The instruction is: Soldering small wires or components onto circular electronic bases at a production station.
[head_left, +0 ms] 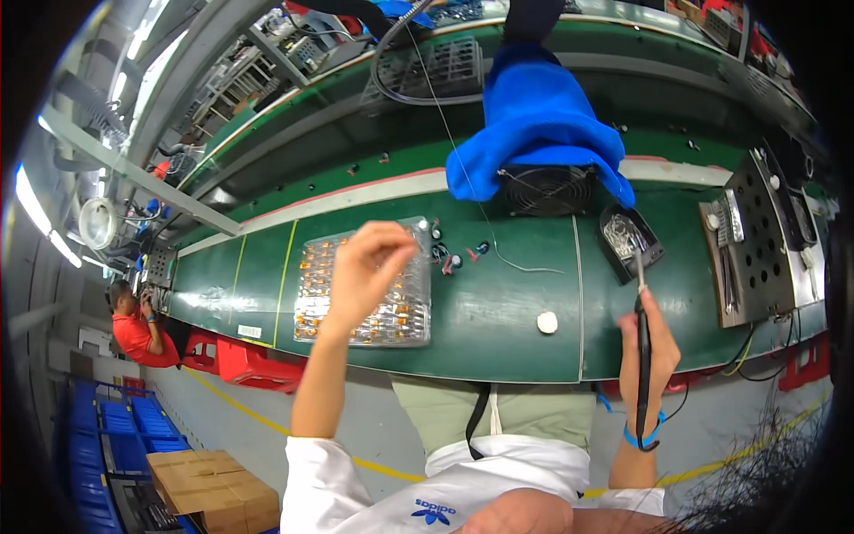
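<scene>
Fingers (384, 230) of the left hand (363, 271) are half curled above the clear tray (423, 311) at left, the forearm (318, 383) directed far; I cannot tell whether they pinch something. Well apart at right, the right hand (660, 351) is clamped around the soldering iron (642, 365), whose tip (640, 265) points far, at the dark box (654, 253) of metal wire (621, 233).

Elec. assembly wkshp: soldering iron (643, 356), fan (546, 191) & clear tray (424, 298) of sm. parts on/over long green workbench (498, 343); co-worker (145, 341) in red farther down; tube lights (32, 206) overhead, yellow floor line (382, 469), blue racks (89, 445) & cardbd. box (218, 489) nearby.
</scene>
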`<state>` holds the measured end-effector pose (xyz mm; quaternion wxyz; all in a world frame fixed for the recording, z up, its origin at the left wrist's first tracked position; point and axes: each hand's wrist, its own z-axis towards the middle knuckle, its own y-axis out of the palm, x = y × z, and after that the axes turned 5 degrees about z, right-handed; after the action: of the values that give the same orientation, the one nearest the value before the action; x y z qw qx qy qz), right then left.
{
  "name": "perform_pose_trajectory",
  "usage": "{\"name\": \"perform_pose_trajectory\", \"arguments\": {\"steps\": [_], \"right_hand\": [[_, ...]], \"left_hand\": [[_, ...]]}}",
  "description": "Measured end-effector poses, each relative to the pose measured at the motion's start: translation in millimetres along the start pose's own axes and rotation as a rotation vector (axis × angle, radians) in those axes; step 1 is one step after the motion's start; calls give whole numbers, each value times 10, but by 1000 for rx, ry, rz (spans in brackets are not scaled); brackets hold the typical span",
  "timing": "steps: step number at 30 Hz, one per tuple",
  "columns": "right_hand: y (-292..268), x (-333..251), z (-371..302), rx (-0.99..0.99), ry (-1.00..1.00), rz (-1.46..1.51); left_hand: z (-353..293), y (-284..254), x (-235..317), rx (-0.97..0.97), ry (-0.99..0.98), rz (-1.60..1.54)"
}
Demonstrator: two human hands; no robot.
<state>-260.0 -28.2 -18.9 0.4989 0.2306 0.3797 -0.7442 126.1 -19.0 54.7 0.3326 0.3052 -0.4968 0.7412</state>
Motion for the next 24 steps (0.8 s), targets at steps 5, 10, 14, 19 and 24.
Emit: {"name": "perform_pose_trajectory", "arguments": {"steps": [5,10,14,19,24], "right_hand": [[227,-18,-167,-79,-136,209],[316,31,-186,-60,-205,217],[320,-8,-132,-57,-184,177],[304,-21,-148,-49,-202,177],[265,5,-179,-63,-177,168]], "left_hand": [[925,-379,-669,63,-63,63],[1640,-781,-1748,190,7,617],[1700,-703,-2175,-28,-78,1039],[1577,-678,-1882,256,66,676],[1069,-472,-954,242,-95,103]]}}
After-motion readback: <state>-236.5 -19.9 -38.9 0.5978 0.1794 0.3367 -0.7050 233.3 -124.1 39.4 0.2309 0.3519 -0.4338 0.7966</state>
